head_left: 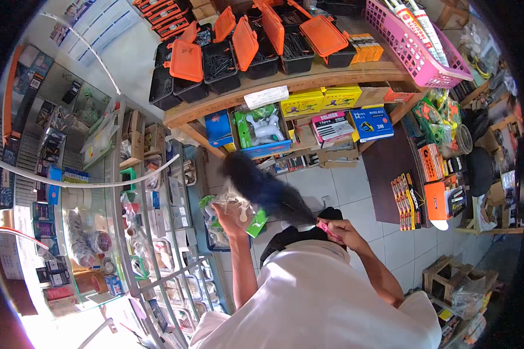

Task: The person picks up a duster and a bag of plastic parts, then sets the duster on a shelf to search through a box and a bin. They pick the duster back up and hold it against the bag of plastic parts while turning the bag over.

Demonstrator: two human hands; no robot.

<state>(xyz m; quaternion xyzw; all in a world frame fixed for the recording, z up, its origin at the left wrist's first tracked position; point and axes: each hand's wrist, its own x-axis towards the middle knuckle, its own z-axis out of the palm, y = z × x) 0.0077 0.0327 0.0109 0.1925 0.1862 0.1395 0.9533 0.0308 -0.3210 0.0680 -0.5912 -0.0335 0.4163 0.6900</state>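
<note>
- One black duster [268,189], blurred, is held by its pink handle [327,228] in the right hand [342,232], with the fingers closed tight; its dark end points toward the left hand [228,222].
- One clear pack [241,203] with white things inside is grasped by the left hand; one green card [257,223] is seen just beside that hand.
- Ahead of both hands, at least six orange lids [186,61] and two yellow boxes [303,102] are held up by a wooden shelf [215,104].
- Ahead and right of the right hand, at least two tubes [428,35] are kept in one pink basket [457,72].
- Pale floor tiles [358,200] are seen beyond the right hand.
- Left of the left hand, a packed glass case [126,244] is lit brightly.
</note>
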